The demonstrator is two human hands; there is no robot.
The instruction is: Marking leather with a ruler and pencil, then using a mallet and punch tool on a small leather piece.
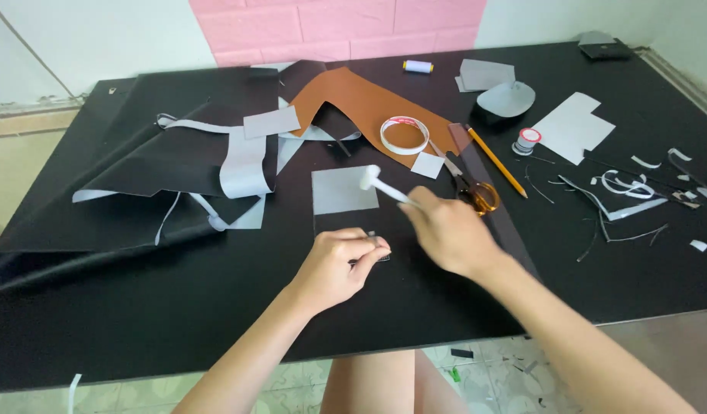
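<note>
The left hand (339, 264) pinches a small metal punch (371, 238) upright on a black piece (346, 230); the right hand (447, 230), just beside, grips a white mallet (384, 186) raised above it. Cutting looks done; punching seems underway.

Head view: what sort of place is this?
Probably a home craft or leatherwork table: cut black sheet and a brown piece, scissors, a tape roll, and trimmed scraps on a black table.

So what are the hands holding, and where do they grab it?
The right hand grips a small white hammer low on its handle. The left hand pinches a small metal tool near its top, standing on the black piece.
</note>
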